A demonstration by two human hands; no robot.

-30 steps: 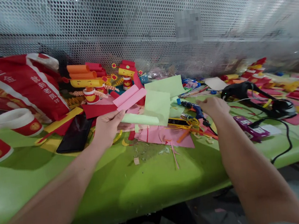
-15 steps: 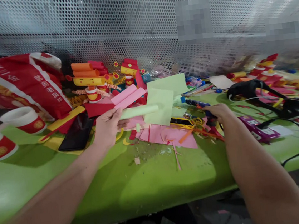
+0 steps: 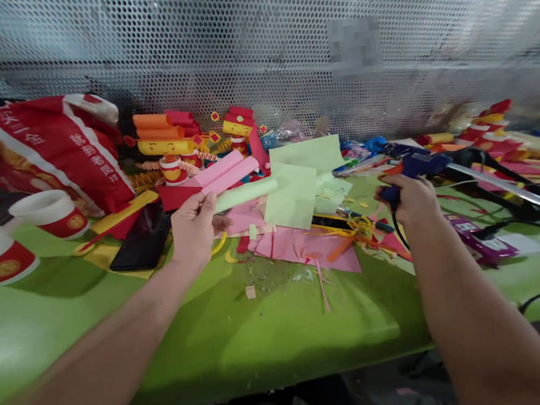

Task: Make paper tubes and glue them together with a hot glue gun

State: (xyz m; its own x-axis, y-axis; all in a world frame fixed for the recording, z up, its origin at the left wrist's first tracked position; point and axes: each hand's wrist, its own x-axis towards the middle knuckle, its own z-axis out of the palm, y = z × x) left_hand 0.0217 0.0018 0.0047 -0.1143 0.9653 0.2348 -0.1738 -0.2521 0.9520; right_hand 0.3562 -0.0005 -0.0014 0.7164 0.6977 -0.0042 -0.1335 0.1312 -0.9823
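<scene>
My left hand [image 3: 195,227] is closed on the near end of a rolled light-green paper [image 3: 247,194], which points right over the craft scraps. Just behind it lie rolled pink papers [image 3: 227,171]. Flat light-green sheets [image 3: 293,193] rest beyond the roll's tip. On the right, my right hand [image 3: 410,196] grips the handle of a blue glue gun [image 3: 422,164], its nozzle pointing left. A long clear glue stick [image 3: 517,190] sticks out of the gun's back, and a black cord hangs below the handle.
Paper cups [image 3: 52,215], a black phone [image 3: 141,238] and a red bag [image 3: 63,148] are at left. Paper figures [image 3: 166,148] stand at the back. Pink scraps [image 3: 309,247] and a cutter [image 3: 333,222] lie mid-table. A purple power strip [image 3: 482,243] and black headset [image 3: 481,169] are right.
My right hand has lifted the blue glue gun, and its long glue stick now shows. My left hand keeps the green roll, now tilted slightly upward at its far end.
</scene>
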